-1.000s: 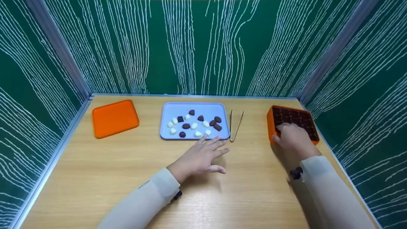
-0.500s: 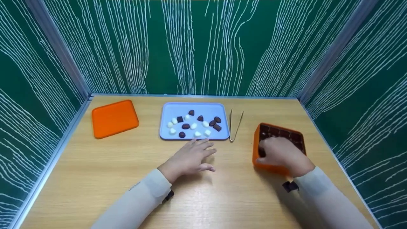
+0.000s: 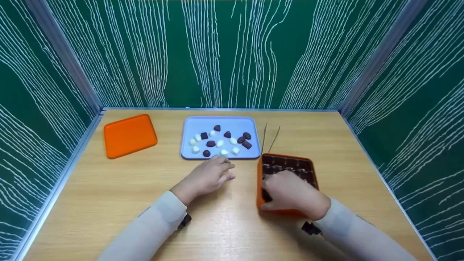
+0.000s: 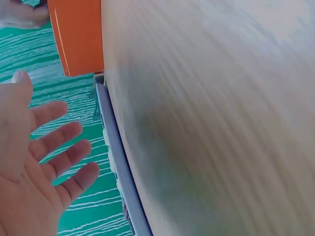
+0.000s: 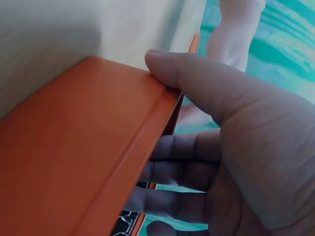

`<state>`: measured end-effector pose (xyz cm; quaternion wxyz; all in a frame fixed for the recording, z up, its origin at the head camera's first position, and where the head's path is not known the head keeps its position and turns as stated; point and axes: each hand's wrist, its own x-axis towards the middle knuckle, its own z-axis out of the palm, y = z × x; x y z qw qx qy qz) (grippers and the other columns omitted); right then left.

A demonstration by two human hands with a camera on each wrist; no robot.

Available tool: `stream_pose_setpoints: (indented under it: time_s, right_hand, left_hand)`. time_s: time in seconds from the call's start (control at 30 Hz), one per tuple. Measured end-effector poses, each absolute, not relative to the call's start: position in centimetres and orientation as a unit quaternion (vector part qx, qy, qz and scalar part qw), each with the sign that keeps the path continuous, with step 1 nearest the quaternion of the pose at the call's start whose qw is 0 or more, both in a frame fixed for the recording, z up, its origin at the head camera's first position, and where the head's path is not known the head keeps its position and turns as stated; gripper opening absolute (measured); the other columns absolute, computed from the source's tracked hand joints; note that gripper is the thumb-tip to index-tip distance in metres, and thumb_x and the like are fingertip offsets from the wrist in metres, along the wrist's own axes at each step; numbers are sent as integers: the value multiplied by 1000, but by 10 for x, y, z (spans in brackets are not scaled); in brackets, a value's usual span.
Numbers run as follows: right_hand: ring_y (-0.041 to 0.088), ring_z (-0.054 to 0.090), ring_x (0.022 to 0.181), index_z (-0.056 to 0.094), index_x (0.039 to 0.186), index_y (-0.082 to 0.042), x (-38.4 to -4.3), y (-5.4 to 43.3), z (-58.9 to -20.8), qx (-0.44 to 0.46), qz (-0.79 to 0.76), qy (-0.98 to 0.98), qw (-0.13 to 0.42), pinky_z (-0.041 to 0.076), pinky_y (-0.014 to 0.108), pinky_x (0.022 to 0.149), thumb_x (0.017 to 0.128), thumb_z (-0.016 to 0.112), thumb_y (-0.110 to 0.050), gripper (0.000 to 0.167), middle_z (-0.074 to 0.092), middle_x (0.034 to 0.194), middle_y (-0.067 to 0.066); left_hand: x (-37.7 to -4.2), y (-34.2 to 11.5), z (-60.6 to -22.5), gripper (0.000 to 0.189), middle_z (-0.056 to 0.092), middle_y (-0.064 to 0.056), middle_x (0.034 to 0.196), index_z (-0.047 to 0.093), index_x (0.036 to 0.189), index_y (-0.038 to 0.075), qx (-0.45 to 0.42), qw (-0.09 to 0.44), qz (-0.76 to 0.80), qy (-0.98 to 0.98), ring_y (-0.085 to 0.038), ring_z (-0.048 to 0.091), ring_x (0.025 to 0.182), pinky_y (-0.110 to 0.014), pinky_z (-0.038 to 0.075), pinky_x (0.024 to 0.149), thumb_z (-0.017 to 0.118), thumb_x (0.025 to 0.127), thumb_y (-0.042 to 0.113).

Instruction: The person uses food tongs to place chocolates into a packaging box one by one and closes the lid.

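My right hand (image 3: 291, 192) grips the near wall of an orange box (image 3: 259, 181) fitted with a dark brown divided insert. In the right wrist view the thumb lies on the outside of the orange wall (image 5: 98, 128) and the fingers reach over the rim to the inside. My left hand (image 3: 204, 177) hovers palm down just in front of the light blue tray (image 3: 221, 123), fingers spread and slightly bent, holding nothing. On that tray lie several white and dark brown chocolates (image 3: 211, 143). Gold tongs (image 3: 275, 137) lie behind the box, their near end hidden by it.
An orange lid (image 3: 130, 136) rests flat at the back left of the wooden table (image 3: 108, 203). Green walls (image 3: 232, 54) with white lines enclose the table at the back and both sides.
My right hand has brought the orange box from the back right leftward and nearer, up beside the tray's right corner. My left hand has drawn back a little to the left.
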<state>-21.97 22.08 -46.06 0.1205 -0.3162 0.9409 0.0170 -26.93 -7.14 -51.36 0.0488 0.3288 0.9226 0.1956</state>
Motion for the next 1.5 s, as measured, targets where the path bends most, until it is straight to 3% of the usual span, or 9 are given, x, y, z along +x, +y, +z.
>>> stream_pose_setpoints:
  time_s: [0.13, 0.33, 0.63, 0.8, 1.0, 1.23, 1.33, 1.5]
  right_hand:
    - [13, 53, 60, 68, 81, -20, -212, 204, -461, -376, 31, 922, 83, 61, 41, 67, 90, 91, -58, 44, 64, 73, -7]
    - [13, 55, 62, 71, 86, -19, -207, 173, -464, -422, 59, 903, 58, 64, 40, 70, 95, 86, -60, 45, 70, 78, -4]
    - [22, 72, 73, 74, 91, -16, -204, 127, -474, -475, 101, 873, -29, 66, 41, 67, 99, 79, -64, 48, 78, 90, 2]
    - [22, 75, 77, 76, 100, -14, -208, 105, -477, -472, 116, 873, -37, 68, 41, 66, 102, 75, -64, 50, 78, 97, 3]
    - [22, 77, 86, 78, 114, -11, -213, 79, -479, -479, 122, 868, -38, 70, 38, 77, 105, 71, -64, 53, 79, 106, 4]
    - [21, 76, 89, 77, 106, -13, -222, 69, -481, -488, 87, 865, -69, 69, 38, 82, 102, 73, -72, 59, 77, 106, 2]
    - [22, 75, 99, 79, 115, -15, -225, 76, -480, -489, 79, 866, -60, 69, 40, 85, 99, 75, -75, 62, 77, 118, 3]
    - [31, 69, 131, 71, 151, -23, -233, 106, -474, -481, 56, 875, -22, 67, 51, 104, 94, 81, -74, 77, 67, 153, 9]
  left_hand:
    - [-269, -74, -512, 60, 62, -14, 163, 63, 162, 11, 316, 57, 215, 922, -32, 57, 152, -52, 47, 133, 57, 118, 51]
    - [-268, -81, -507, 60, 45, -17, 180, 54, 171, 18, 287, 80, 231, 926, -39, 42, 169, -59, 34, 141, 55, 119, 49]
    - [-268, -95, -498, 53, 68, -13, 152, 65, 163, 23, 245, 74, 256, 932, -32, 66, 135, -56, 54, 125, 63, 116, 48]
    - [-272, -106, -493, 54, 74, -9, 154, 68, 160, 26, 204, 85, 274, 936, -32, 69, 135, -54, 56, 125, 71, 112, 49]
    - [-276, -124, -495, 49, 78, -14, 139, 76, 149, 12, 188, 72, 268, 942, -31, 72, 120, -53, 61, 117, 78, 109, 40]
    - [-287, -143, -501, 43, 79, -17, 137, 79, 143, 7, 179, 46, 276, 943, -31, 71, 114, -52, 63, 112, 76, 107, 31]
    - [-290, -146, -502, 42, 79, -17, 141, 80, 142, 7, 172, 44, 279, 944, -33, 72, 120, -53, 61, 116, 76, 106, 29]
    - [-289, -152, -500, 43, 77, -17, 146, 78, 145, 8, 149, 51, 279, 947, -35, 72, 129, -57, 59, 120, 75, 108, 31]
